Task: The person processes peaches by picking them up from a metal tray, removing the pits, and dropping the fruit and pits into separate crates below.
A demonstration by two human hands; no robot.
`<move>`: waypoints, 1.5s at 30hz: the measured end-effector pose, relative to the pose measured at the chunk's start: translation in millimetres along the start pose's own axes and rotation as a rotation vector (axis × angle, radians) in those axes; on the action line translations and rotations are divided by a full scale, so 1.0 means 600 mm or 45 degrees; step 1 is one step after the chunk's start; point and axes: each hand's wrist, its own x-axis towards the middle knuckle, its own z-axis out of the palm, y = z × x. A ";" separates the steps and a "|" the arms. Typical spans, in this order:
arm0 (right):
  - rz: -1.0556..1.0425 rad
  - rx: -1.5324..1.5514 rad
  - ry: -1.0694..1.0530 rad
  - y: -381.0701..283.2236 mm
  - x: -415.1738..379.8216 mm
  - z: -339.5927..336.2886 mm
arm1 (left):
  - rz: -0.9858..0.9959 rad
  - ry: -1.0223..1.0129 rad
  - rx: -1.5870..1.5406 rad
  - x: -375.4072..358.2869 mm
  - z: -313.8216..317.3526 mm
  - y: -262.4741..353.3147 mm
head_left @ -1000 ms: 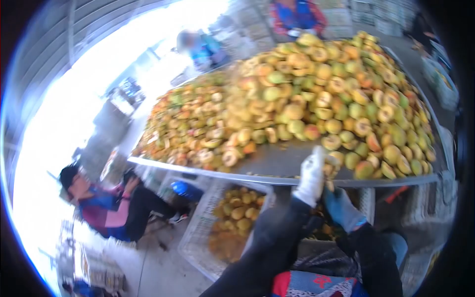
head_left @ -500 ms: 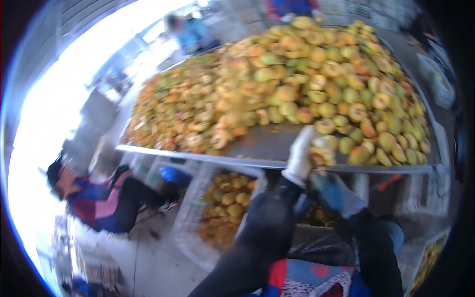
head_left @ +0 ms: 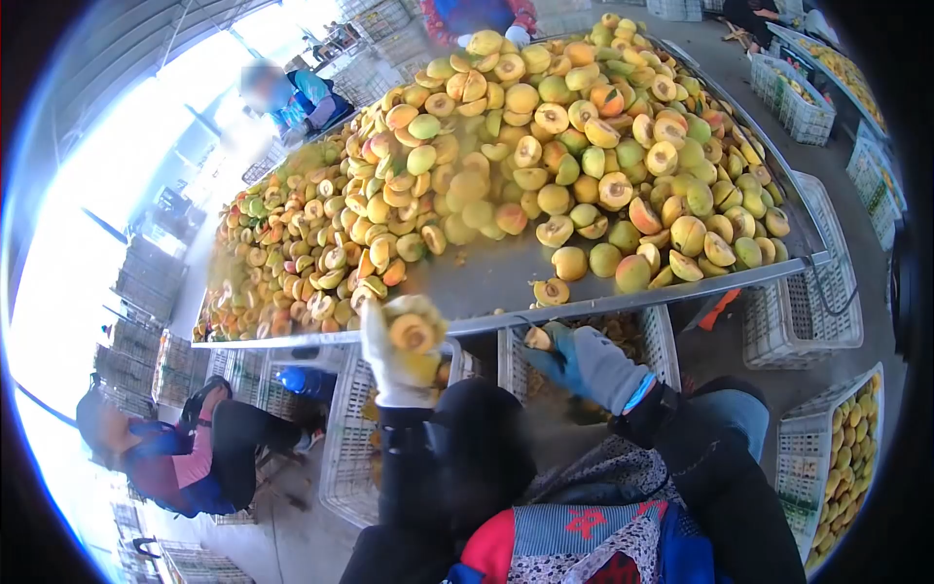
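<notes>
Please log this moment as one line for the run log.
left hand: holds peach half | right hand: holds small piece | table: peach pile | crates below

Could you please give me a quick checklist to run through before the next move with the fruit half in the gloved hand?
1. Left hand grips the fruit half, cut face showing: ok.
2. Right hand holds something small: cannot tell what.
3. Both hands gloved: ok.
4. Fruit pile stays behind the table edge: ok.
5. White crate below has room: cannot tell.
</notes>
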 end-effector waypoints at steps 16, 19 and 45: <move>0.292 -0.438 -0.387 0.047 -0.049 -0.029 | 0.205 0.006 -0.015 -0.001 0.096 -0.052; 0.285 -0.452 -0.397 0.037 -0.055 -0.049 | 0.128 0.145 0.597 0.003 0.003 0.037; -0.097 -0.305 0.106 0.048 -0.004 -0.030 | 0.428 -0.667 1.876 0.200 0.108 -0.146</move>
